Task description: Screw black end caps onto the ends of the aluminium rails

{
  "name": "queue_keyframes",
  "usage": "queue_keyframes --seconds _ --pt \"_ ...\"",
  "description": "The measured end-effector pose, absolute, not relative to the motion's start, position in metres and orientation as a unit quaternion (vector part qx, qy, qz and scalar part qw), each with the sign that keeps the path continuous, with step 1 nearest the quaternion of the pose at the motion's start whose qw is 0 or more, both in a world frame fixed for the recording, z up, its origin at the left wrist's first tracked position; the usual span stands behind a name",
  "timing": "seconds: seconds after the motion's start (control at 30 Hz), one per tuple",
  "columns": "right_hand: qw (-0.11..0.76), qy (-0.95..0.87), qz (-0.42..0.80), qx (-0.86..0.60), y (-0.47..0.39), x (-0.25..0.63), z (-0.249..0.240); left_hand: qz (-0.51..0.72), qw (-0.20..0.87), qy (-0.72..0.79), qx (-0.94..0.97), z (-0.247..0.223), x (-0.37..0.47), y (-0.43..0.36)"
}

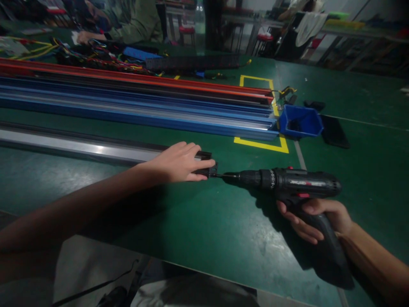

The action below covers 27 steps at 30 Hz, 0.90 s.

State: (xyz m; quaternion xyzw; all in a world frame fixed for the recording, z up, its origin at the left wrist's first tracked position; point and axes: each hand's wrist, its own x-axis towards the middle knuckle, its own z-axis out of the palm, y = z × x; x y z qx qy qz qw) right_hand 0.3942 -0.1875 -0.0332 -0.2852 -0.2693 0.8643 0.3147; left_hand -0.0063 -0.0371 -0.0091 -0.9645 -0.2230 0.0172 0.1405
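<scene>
My right hand (315, 219) is wrapped round the handle of a black cordless drill (303, 183), which lies level and points left. Its long thin bit (228, 175) reaches the black end piece of a long metal rail (96, 148); whether it sits in a screw I cannot tell. Over that end of the rail lies my left hand (179, 162), gripping it with fingers bent over the end. The rail runs off the left edge of the view.
Blue rails (191, 117) and a red-orange rail (179, 83) lie behind, by yellow tape (262, 145). A blue bin (302, 121) stands at their right end beside a dark flat object (335, 131). Wiring (105, 57) and a person's sleeve (140, 25) are further back.
</scene>
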Motion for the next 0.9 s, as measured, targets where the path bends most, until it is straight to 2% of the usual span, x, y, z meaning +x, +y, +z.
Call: queue_keyframes --seconds 0.53,0.9 --pt "0.314 -0.251 0.882 -0.244 -0.1878 0.3926 -0.0336 0.018 0.12 -0.225 -0.967 -0.0051 -0.0053 -0.0382" --pt "0.31 -0.232 0.874 -0.294 -0.1904 0.39 -0.0297 0.037 0.114 -0.236 -0.964 -0.0057 -0.0048 -0.0375"
